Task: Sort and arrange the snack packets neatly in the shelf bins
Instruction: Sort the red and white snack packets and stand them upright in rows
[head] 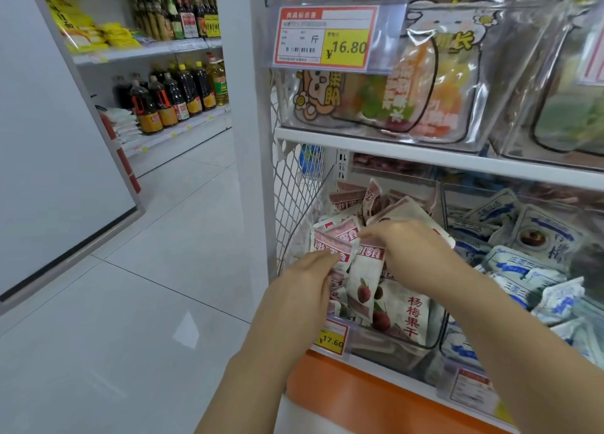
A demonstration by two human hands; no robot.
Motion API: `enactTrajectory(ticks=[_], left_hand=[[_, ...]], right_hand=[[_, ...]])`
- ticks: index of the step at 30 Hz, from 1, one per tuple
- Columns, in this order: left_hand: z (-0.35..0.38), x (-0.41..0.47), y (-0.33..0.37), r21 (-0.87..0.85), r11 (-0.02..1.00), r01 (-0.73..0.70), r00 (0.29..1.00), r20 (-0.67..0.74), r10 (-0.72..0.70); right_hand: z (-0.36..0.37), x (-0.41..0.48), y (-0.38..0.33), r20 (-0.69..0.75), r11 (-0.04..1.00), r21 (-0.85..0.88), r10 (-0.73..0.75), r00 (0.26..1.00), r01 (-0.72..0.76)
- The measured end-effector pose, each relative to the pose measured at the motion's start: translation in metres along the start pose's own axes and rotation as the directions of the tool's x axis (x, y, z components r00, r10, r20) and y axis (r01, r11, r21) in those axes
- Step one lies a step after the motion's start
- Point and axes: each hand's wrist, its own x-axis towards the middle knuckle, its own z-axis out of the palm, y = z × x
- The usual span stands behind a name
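Note:
A clear shelf bin (397,345) on the lower shelf holds several red-and-white bayberry snack packets (402,312), some upright at the front, others loose behind. My left hand (302,289) pinches the edge of one red-and-white packet (333,247) at the bin's front left. My right hand (413,253) reaches in from the right, with its fingers pinching the same cluster of packets near their tops. The fingertips of both hands are partly hidden by the packets.
A neighbouring bin (457,352) to the right holds blue-and-white packets (510,267). Clear bins of jelly pouches (421,83) sit on the shelf above, behind a 16.80 price tag (327,38). A wire mesh side panel (294,185) bounds the shelf on the left. Bottles (173,96) line a far shelf across the tiled aisle.

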Motion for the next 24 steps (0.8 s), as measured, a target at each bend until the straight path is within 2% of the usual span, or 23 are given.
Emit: enactTrajectory(ticks=[3, 6, 10, 15, 19, 21, 24], left_hand=[[0.005, 0.001, -0.001, 0.04, 0.999, -0.001, 0.999, 0.033, 0.0], [0.005, 0.0, -0.003, 0.049, 0.999, -0.009, 0.999, 0.032, 0.007], [0.002, -0.002, -0.005, 0.024, 1.0, -0.013, 1.0, 0.009, 0.013], [-0.004, 0.0, -0.003, -0.009, 1.0, 0.01, 0.999, 0.034, -0.01], [-0.006, -0.002, -0.003, -0.015, 0.992, 0.122, 0.991, -0.049, -0.123], [-0.006, -0.001, -0.002, -0.025, 0.989, 0.144, 0.987, -0.073, -0.145], [-0.006, -0.001, 0.0, -0.051, 0.989, 0.136, 0.987, -0.073, -0.14]], right_hand=[[0.01, 0.003, 0.004, 0.032, 0.999, -0.029, -0.023, 0.999, 0.024], [0.01, 0.005, 0.008, 0.003, 0.996, 0.089, 0.008, 1.0, -0.008], [-0.017, -0.002, 0.005, 0.019, 0.989, 0.146, -0.039, 0.999, 0.036], [-0.049, -0.011, 0.004, -0.156, 0.956, 0.29, 0.007, 0.988, 0.039], [-0.038, -0.009, 0.0, -0.313, 0.929, 0.369, 0.13, 0.941, -0.006], [-0.029, -0.006, -0.006, -0.333, 0.915, 0.403, 0.146, 0.931, 0.001], [-0.006, -0.001, -0.023, -0.278, 0.896, 0.442, 0.084, 0.957, 0.05]])
